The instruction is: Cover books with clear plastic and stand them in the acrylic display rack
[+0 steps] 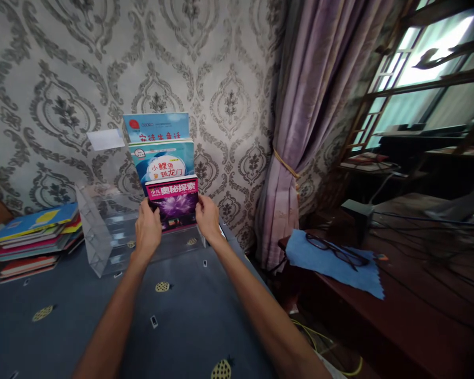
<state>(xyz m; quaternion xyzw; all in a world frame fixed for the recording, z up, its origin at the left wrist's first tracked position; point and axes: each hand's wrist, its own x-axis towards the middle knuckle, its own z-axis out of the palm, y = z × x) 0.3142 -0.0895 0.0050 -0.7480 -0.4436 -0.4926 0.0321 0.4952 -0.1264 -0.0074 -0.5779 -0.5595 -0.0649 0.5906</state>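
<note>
My left hand (147, 230) and my right hand (207, 218) each grip one side edge of a purple-covered book with a pink title band (176, 202). The book stands upright in the front tier of a clear acrylic display stand (102, 231). Behind it, on higher tiers, stand a blue book with a white circle (163, 162) and a light blue book with red letters (156, 127). The left half of the stand holds nothing.
A stack of colourful books (33, 237) lies at the left on the dark blue cloth with pineapple prints (181, 316). A purple curtain (300, 131) hangs at the right. On a dark wooden desk (398, 310) lie glasses (335, 250) on a blue cloth (332, 263), plus cables.
</note>
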